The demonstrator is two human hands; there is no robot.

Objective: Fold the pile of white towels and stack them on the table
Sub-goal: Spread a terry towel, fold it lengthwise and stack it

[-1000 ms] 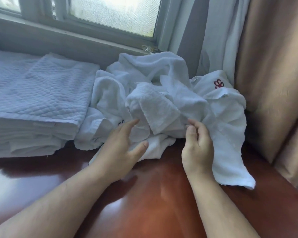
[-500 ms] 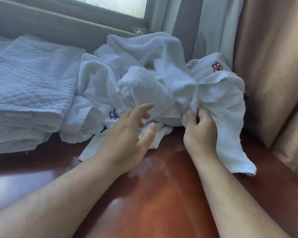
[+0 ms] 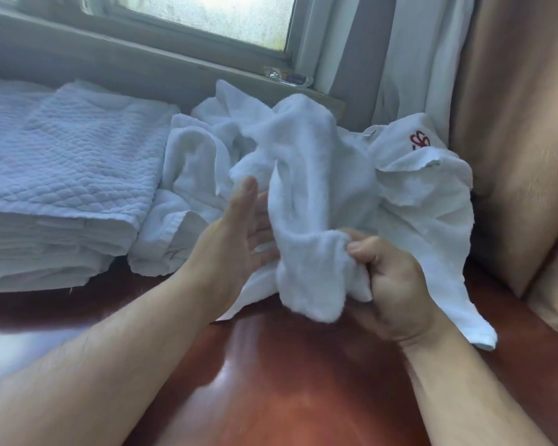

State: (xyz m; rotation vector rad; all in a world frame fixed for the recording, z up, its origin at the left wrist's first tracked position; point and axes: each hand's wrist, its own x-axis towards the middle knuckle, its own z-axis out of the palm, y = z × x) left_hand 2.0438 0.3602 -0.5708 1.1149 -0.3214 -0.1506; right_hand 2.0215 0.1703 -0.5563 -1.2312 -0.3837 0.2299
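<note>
Bunching in the right hand [image 3: 397,284], whose grip is clenched on it, one terry towel [image 3: 306,220] is being lifted from the crumpled pile [image 3: 207,149] on the worktop [image 3: 287,381], the left hand [image 3: 232,239] held released beside it; an edge must next be found, probably.

The bunched towel [image 3: 306,201] hides the left hand's [image 3: 236,249] fingertips, the folded stack [image 3: 58,175] runs off the left edge, and the sill clutter [image 3: 287,77] is too small to identify.
</note>
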